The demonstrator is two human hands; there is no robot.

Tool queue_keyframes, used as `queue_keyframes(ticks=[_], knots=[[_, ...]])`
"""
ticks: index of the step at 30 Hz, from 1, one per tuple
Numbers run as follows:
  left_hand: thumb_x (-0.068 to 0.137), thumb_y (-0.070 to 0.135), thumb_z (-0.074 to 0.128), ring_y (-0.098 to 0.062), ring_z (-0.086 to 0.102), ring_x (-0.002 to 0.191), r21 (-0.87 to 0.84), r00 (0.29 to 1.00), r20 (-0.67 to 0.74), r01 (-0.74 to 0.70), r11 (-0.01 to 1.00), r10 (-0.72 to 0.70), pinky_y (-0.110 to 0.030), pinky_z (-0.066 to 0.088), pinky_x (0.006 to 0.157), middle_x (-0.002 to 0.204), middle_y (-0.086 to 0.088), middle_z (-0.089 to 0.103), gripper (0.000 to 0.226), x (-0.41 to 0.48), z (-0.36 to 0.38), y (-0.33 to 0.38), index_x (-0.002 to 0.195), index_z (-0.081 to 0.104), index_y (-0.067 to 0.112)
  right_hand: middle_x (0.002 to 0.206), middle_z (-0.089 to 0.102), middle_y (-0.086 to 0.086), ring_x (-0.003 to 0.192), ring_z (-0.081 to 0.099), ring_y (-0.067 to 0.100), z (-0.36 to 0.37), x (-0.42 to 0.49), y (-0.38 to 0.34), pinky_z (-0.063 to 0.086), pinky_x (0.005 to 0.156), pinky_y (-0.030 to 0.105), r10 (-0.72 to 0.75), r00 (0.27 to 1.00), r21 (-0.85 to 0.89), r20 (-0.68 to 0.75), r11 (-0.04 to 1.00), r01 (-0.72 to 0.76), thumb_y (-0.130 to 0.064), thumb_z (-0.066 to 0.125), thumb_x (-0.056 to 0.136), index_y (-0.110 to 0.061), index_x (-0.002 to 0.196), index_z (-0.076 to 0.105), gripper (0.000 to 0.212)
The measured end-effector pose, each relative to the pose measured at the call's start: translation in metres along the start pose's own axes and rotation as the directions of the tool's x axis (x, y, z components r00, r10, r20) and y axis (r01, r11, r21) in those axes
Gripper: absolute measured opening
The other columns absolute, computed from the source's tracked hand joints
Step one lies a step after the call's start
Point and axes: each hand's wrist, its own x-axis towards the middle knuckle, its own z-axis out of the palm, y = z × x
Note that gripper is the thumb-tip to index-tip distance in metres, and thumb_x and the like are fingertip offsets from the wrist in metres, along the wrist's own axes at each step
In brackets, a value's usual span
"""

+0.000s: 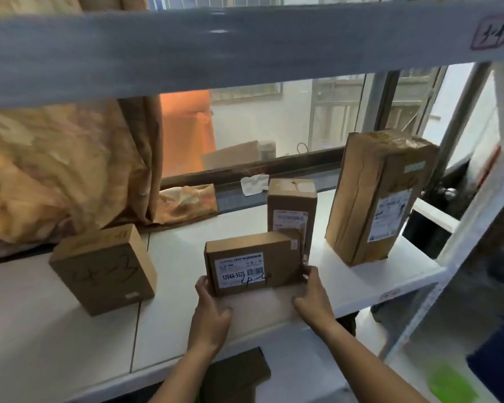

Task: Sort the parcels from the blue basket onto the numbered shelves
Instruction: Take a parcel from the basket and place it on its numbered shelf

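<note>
Head view: fingers (310, 276) of left hand (210, 312) and right hand (313, 301) grasp the parcel (253, 263) on the shelf (181, 257).

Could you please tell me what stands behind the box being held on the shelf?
An upright cardboard parcel with a white label stands just behind the held box; its lower part is covered, so whether they touch cannot be seen.

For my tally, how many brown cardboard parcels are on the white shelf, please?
4: left parcel, front centre parcel, small upright parcel behind it, tall taped parcel right.
</note>
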Motion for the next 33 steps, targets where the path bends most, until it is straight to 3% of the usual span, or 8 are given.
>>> queue_keyframes(ticks=[9, 13, 19, 22, 26, 29, 33], knots=[[0.083, 0.003, 0.057, -0.026, 0.047, 0.124, 0.020, 0.998, 0.054, -0.033, 0.999, 0.031, -0.033, 0.045, 0.094, 0.144, -0.004, 0.038, 0.084, -0.011, 0.008, 0.001, 0.143, 0.003, 0.026, 0.140, 0.048, 0.004, 0.128, 0.046, 0.025, -0.004, -0.001, 0.001, 0.040, 0.106, 0.040, 0.004, 0.999, 0.015, -0.039, 1.000, -0.003, 0.000, 0.058, 0.080, -0.019, 0.139, 0.034, 0.067], [0.083, 0.005, 0.057, -0.025, 0.046, 0.126, 0.082, 0.996, 0.082, -0.032, 0.996, 0.025, -0.031, 0.044, 0.095, 0.146, -0.003, 0.036, 0.085, -0.015, 0.010, 0.000, 0.147, 0.004, 0.024, 0.145, 0.043, 0.004, 0.131, 0.044, 0.027, -0.012, -0.007, -0.001, 0.041, 0.103, 0.038, 0.025, 0.999, -0.040, 0.034, 0.999, -0.023, -0.002, 0.057, 0.081, -0.022, 0.146, 0.027, 0.074], [0.086, 0.017, 0.054, -0.026, 0.037, 0.134, 0.293, 0.988, 0.081, 0.104, 0.950, -0.133, -0.041, 0.042, 0.106, 0.151, -0.007, 0.029, 0.089, -0.026, 0.010, 0.003, 0.151, -0.008, 0.017, 0.129, 0.056, 0.010, 0.115, 0.055, 0.029, -0.024, -0.022, -0.011, 0.046, 0.096, 0.038, 0.061, 0.990, -0.243, 0.130, 0.970, -0.028, -0.008, 0.056, 0.084, -0.016, 0.130, 0.047, 0.047], [0.090, 0.023, 0.050, -0.027, 0.027, 0.140, 0.483, 0.972, 0.076, 0.161, 0.861, -0.225, -0.040, 0.032, 0.113, 0.155, -0.009, 0.022, 0.082, -0.036, 0.001, 0.011, 0.151, -0.003, 0.011, 0.133, 0.051, 0.012, 0.119, 0.051, 0.030, -0.037, -0.035, -0.017, 0.044, 0.099, 0.038, 0.036, 0.986, -0.490, 0.161, 0.870, 0.048, -0.014, 0.053, 0.086, -0.012, 0.133, 0.045, 0.047], [0.091, 0.021, 0.050, -0.027, 0.019, 0.143, 0.722, 0.982, 0.087, 0.053, 0.689, -0.166, -0.042, 0.024, 0.116, 0.156, -0.009, 0.018, 0.076, -0.066, -0.026, 0.036, 0.151, 0.003, 0.013, 0.133, 0.050, 0.008, 0.120, 0.048, 0.026, -0.065, -0.064, -0.040, 0.043, 0.100, 0.035, -0.134, 0.965, -0.772, 0.226, 0.580, 0.262, -0.013, 0.051, 0.087, -0.013, 0.133, 0.046, 0.046], [0.091, 0.018, 0.048, -0.029, 0.008, 0.146, 0.826, 0.995, 0.081, -0.034, 0.563, -0.059, -0.048, 0.013, 0.119, 0.158, -0.010, 0.010, 0.075, -0.096, -0.054, 0.064, 0.151, 0.004, 0.013, 0.130, 0.052, 0.005, 0.120, 0.048, 0.023, -0.088, -0.090, -0.072, 0.042, 0.099, 0.034, -0.230, 0.929, -0.831, 0.290, 0.421, 0.364, -0.014, 0.054, 0.087, -0.014, 0.128, 0.051, 0.040], [0.093, 0.022, 0.044, -0.028, 0.005, 0.147, 0.862, 0.999, 0.010, -0.026, 0.506, 0.033, -0.053, 0.009, 0.118, 0.159, -0.009, 0.009, 0.070, -0.144, -0.099, 0.102, 0.151, 0.005, 0.013, 0.132, 0.053, 0.005, 0.122, 0.049, 0.023, -0.116, -0.133, -0.122, 0.042, 0.102, 0.038, -0.340, 0.880, -0.821, 0.332, 0.356, 0.447, -0.018, 0.057, 0.088, -0.016, 0.129, 0.050, 0.042]])
